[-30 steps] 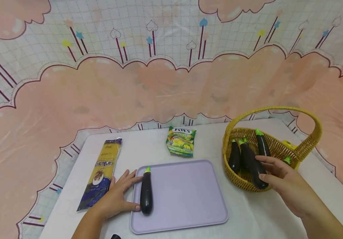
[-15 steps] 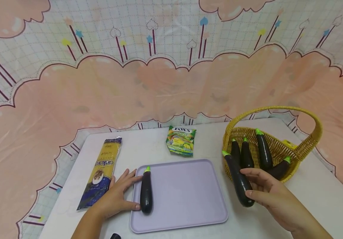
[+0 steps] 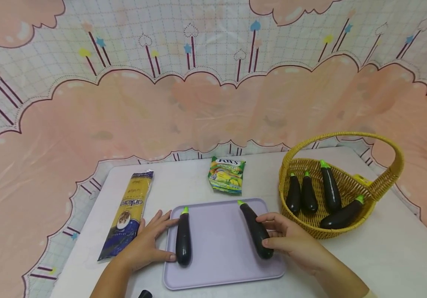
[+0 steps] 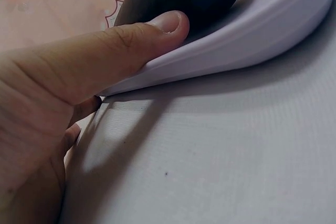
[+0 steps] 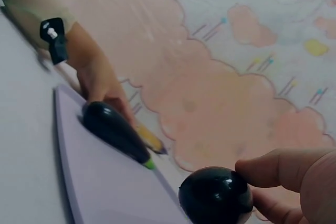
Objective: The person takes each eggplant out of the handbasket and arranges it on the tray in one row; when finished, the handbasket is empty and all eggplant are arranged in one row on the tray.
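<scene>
A dark eggplant with a green stem end is pinched between the thumb and fingers of my right hand, over the right part of a lilac tray. Its rounded end faces the camera in the right wrist view. Along the tray's left side lies a second eggplant. My left hand rests at that edge with fingers extended, thumb and index fingertip at this eggplant's side. In the left wrist view the thumb lies over the tray rim against the eggplant. Whether the right-hand eggplant touches the tray I cannot tell.
A yellow wicker basket with a tall handle stands on the right, holding several eggplants and a small yellow item. A green FOX'S candy bag lies behind the tray. Left of it is a blue-and-yellow pasta packet. A black object shows at the front edge.
My right hand has carried the eggplant out of the basket, leftward and toward me, to over the tray. The left hand and the eggplant beside it have stayed put.
</scene>
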Available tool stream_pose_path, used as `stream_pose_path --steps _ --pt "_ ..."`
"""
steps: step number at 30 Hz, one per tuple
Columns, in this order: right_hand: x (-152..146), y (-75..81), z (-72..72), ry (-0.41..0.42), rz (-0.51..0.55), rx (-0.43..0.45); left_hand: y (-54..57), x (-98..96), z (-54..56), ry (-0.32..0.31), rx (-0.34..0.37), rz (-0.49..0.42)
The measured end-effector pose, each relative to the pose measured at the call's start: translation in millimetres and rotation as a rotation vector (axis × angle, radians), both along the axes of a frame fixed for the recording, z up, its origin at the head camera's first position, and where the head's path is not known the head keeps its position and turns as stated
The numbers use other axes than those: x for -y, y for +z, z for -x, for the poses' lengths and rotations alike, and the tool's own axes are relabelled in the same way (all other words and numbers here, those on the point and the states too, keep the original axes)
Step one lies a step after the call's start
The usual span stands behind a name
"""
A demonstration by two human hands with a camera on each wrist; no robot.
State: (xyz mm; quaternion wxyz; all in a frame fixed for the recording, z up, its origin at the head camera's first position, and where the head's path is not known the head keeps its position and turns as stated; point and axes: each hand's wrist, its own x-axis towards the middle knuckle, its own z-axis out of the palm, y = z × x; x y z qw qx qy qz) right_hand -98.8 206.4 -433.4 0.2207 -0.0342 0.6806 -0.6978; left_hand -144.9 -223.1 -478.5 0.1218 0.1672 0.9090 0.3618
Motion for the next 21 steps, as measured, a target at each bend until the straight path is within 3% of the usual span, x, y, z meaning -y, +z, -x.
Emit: stream_pose_path --steps 10,21 --pt "57.1 -19.4 23.0 0.086 -0.061 -0.055 -1.8 0.4 0.0 -0.004 -0.014 0.0" --pt "105.5 -23.9 30.3 0.103 -0.135 -0.093 -1.1 0.5 -0.1 -0.004 -0.01 -0.001"
